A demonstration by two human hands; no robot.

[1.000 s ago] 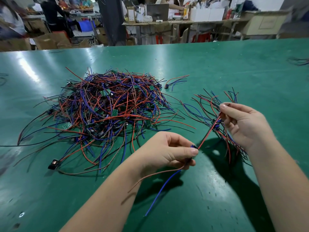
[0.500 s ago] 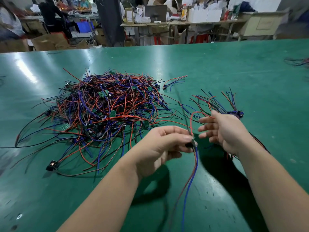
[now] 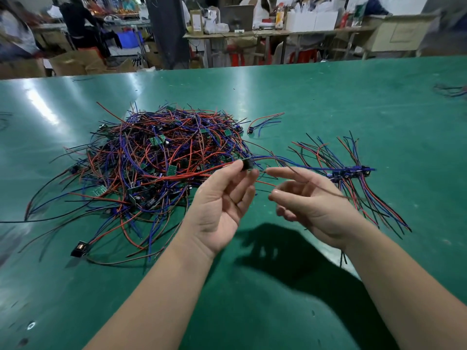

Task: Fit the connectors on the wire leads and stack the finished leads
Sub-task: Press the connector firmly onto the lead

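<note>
Above green table, centre: black connector pinched btwn thumb & forefinger of L hand, palm up; red wire trails L, blue wire R. R hand just beside, palm up, fingers loose, gripping nothing; 1 thin wire lies across it. Finished stack at R; unsorted pile at L.

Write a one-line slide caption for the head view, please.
Left hand pinches a black connector over the table; right hand open beside it.
</note>
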